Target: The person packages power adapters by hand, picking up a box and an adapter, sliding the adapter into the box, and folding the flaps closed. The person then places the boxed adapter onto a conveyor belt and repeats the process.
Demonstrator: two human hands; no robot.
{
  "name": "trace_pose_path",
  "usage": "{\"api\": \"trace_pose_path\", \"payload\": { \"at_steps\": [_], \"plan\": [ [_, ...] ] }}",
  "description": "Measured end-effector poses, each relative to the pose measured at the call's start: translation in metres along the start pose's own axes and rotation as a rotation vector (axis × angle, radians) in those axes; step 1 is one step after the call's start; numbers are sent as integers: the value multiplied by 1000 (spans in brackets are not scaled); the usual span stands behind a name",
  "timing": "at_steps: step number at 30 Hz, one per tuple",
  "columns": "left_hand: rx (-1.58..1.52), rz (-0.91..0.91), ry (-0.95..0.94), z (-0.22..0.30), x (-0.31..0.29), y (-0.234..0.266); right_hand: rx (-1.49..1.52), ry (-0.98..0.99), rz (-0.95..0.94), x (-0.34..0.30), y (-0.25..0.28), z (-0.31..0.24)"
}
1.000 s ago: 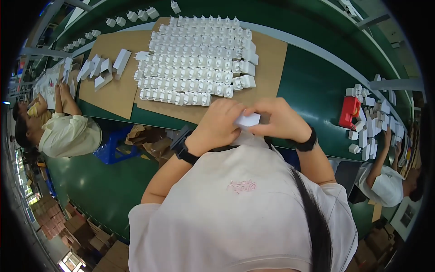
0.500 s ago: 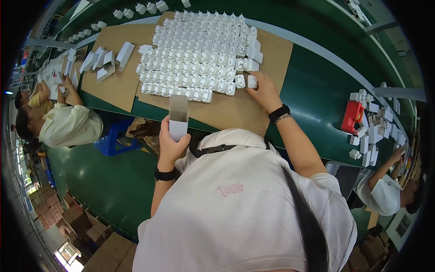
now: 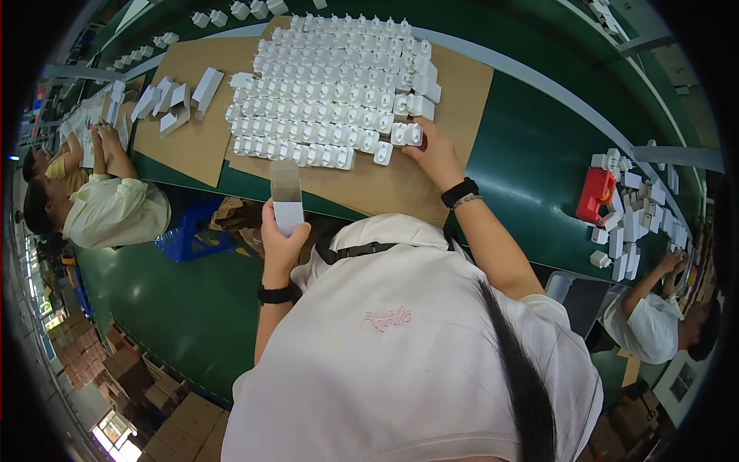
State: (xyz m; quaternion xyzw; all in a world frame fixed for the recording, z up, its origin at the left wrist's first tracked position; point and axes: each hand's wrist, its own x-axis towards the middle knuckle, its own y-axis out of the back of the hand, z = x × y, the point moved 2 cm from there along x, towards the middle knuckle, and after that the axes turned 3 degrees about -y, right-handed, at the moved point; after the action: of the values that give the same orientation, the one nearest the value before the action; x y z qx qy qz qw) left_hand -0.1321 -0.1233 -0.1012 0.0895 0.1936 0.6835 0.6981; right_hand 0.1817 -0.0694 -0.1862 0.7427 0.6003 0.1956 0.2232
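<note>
My left hand is closed around a small white carton near the table's front edge. The carton stands upright with its top end open and its greyish inside showing. My right hand pinches a white plug adapter at the right side of the rows. That adapter touches a similar one on its left. Many more white plug adapters stand in tight rows on a brown cardboard sheet. One adapter sits at the near right end of the rows.
Several white cartons lie on cardboard at the left. A red tool-like object lies beside a pile of white boxes at the right. Co-workers sit at both sides. A blue stool stands below the table.
My right hand has moved left with its adapter, closing the gap to the neighbouring one. My left hand and the carton have shifted slightly left.
</note>
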Motion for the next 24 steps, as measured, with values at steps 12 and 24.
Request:
{"api": "trace_pose_path", "payload": {
  "at_steps": [12,24],
  "plan": [
    [-348,-446,132,-19,18,-48,-148,181,-67,49,39,19],
    [-293,-344,127,-6,21,-47,93,7,-146,58,22,21]
  ]
}}
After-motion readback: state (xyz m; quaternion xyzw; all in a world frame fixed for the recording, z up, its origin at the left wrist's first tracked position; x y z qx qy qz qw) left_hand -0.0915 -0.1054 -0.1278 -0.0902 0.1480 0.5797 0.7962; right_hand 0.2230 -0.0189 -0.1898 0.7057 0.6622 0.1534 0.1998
